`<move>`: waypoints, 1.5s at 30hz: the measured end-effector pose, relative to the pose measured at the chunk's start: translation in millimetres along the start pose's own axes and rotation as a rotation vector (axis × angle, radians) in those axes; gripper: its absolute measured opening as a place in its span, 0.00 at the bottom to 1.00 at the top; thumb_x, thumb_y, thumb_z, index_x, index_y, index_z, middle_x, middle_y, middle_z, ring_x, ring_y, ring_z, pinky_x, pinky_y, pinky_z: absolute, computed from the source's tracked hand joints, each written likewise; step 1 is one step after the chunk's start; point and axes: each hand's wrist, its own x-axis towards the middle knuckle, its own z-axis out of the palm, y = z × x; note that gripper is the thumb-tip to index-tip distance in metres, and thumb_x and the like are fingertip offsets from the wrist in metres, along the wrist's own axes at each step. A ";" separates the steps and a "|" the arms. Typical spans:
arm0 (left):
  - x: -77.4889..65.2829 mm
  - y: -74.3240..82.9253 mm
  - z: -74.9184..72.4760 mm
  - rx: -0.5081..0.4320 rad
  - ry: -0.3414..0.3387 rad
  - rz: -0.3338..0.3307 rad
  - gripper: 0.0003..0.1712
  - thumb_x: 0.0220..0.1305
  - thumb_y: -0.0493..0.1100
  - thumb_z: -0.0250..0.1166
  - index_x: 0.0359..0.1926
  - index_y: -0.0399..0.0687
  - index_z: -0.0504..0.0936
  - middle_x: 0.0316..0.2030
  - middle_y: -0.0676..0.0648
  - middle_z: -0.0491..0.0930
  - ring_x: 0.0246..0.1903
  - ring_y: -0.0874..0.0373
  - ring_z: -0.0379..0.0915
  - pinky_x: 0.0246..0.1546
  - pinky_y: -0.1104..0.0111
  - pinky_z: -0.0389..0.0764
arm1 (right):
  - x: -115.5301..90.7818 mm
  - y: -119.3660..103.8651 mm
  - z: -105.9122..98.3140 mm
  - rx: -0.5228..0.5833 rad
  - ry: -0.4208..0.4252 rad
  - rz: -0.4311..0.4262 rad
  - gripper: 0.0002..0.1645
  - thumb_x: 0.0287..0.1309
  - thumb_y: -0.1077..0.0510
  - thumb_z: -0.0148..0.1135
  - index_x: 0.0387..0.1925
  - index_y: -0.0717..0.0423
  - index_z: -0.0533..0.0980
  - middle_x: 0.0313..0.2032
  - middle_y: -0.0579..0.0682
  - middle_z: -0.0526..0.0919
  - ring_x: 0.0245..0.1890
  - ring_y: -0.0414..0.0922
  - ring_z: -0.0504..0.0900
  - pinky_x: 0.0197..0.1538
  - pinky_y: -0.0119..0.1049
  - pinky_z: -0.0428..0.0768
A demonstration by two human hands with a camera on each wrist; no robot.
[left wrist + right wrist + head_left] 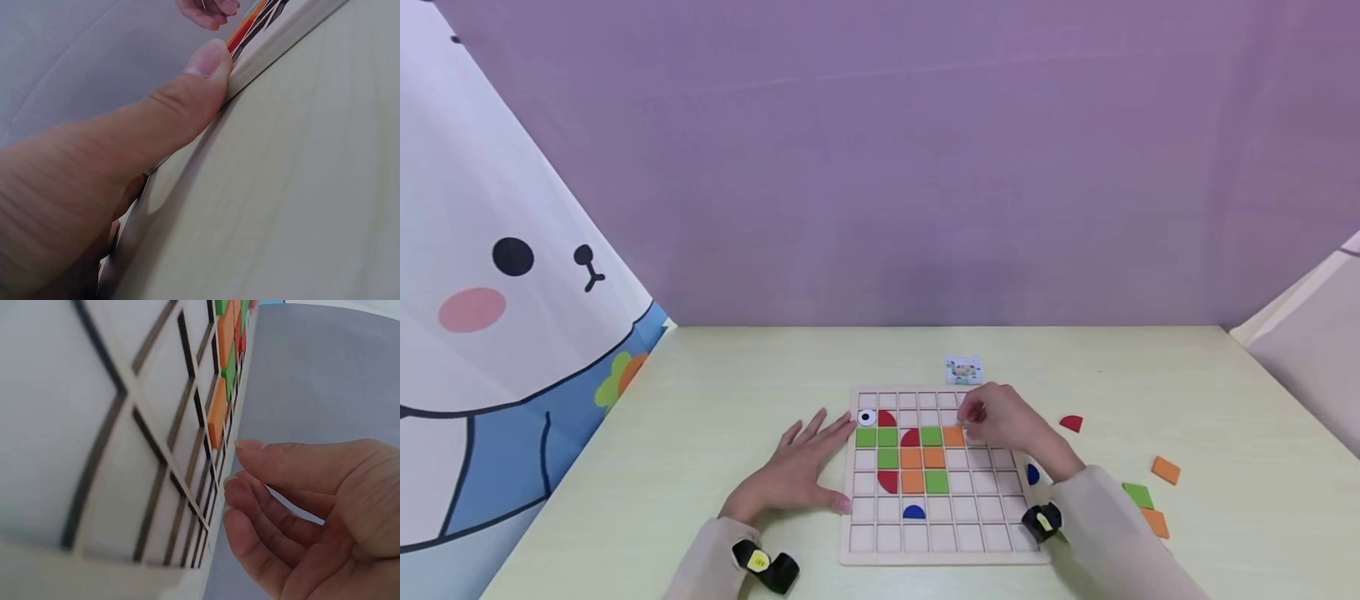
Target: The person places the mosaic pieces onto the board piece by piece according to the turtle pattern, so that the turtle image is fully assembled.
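Note:
A wooden grid board point(992, 510) lies on the table with coloured tiles in its left and middle cells. Among them are green squares, orange squares, red quarter-rounds, a blue half-round point(913, 512) and an eye tile point(867, 417). My left hand point(797, 475) lies with fingers spread at the board's left edge, its thumb against the rim. Above the upper right cells is my right hand point(996, 417), fingers loosely bent and nothing between thumb and fingertips. In the right wrist view those fingertips are close to an orange tile point(217, 415).
Right of the board lie a red quarter-round point(1071, 423), orange tiles point(1166, 470), a green tile point(1138, 495) and a blue piece point(1033, 474) beside the right forearm. A small picture card point(964, 370) sits behind the board. A purple curtain point(925, 167) hangs behind the table.

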 end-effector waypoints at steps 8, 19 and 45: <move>-1.5 -0.6 -1.5 0.010 -0.001 0.002 0.63 0.43 0.71 0.68 0.74 0.50 0.53 0.74 0.47 0.49 0.74 0.39 0.31 0.69 0.39 0.36 | -12.8 4.3 -15.8 -0.016 -0.001 0.007 0.08 0.48 0.71 0.66 0.32 0.59 0.80 0.29 0.49 0.79 0.31 0.43 0.72 0.37 0.33 0.75; -1.1 -3.6 -2.3 0.026 0.009 0.021 0.63 0.43 0.71 0.69 0.74 0.48 0.52 0.74 0.46 0.49 0.74 0.38 0.32 0.69 0.38 0.37 | -38.8 32.5 -39.9 -0.050 0.002 -0.041 0.09 0.46 0.70 0.67 0.32 0.60 0.80 0.32 0.50 0.82 0.32 0.42 0.76 0.36 0.35 0.78; -2.3 -2.3 -2.3 0.028 0.011 -0.005 0.63 0.43 0.72 0.68 0.74 0.50 0.52 0.74 0.47 0.49 0.74 0.40 0.31 0.70 0.40 0.35 | -99.8 96.7 -70.2 -0.139 0.003 0.099 0.12 0.45 0.67 0.70 0.34 0.60 0.79 0.29 0.46 0.78 0.30 0.42 0.73 0.29 0.27 0.74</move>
